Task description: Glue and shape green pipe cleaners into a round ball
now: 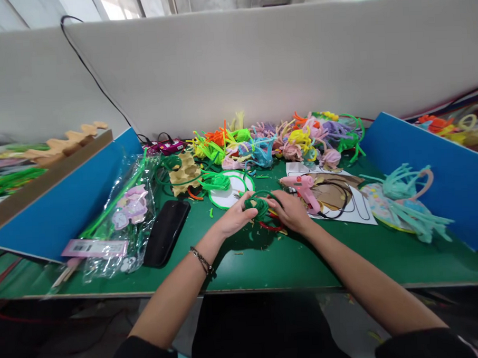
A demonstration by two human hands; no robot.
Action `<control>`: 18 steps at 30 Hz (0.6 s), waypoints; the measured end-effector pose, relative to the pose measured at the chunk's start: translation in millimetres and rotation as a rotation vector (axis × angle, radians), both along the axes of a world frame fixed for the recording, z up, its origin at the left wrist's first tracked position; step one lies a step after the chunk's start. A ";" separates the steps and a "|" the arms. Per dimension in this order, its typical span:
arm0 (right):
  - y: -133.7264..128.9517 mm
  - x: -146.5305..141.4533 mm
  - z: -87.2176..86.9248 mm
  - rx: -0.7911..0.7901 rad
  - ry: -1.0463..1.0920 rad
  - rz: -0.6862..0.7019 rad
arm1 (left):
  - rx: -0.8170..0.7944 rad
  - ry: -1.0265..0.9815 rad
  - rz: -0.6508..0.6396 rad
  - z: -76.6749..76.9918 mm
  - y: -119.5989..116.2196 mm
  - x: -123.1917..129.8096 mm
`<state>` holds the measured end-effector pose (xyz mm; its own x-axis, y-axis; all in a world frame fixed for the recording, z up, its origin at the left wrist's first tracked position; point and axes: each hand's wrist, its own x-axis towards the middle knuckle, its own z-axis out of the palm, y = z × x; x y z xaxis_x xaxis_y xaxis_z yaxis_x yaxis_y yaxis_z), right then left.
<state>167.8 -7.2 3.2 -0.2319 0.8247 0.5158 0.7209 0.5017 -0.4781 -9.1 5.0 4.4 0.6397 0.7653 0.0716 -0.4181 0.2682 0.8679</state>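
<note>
My left hand (237, 217) is closed around a dark green bundle of wound pipe cleaner (259, 206) at the middle of the bench. From the right, my right hand (291, 210) is closed at the bundle's other side, its fingers on a dark green pipe cleaner strand (272, 194) that loops up between the hands. Some fingertips are hidden. Red-handled scissors (270, 226) lie partly beneath the hands. Behind my left hand rests a white disc with a green rim (224, 196), with a bright green pipe cleaner bundle (217, 181) on its edge.
A pink glue gun (306, 191) lies on white paper (359, 209) at right. Colourful pipe cleaner bundles (261, 146) line the back. A black phone (167, 232) and plastic-bagged supplies (129, 210) lie at left. Blue panels (433, 191) flank the green bench (267, 273). A turquoise pipe cleaner piece (405, 185) lies right.
</note>
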 end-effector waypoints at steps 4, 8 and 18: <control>-5.1 13.0 13.6 0.240 0.052 -0.216 | -0.034 -0.085 0.101 9.2 -2.5 3.6; -5.9 29.5 24.8 0.453 0.114 -0.675 | -0.047 -0.078 0.235 12.6 -1.0 4.4; 10.4 54.3 14.2 -0.247 0.186 -0.551 | 0.107 0.347 0.661 -3.7 7.3 7.4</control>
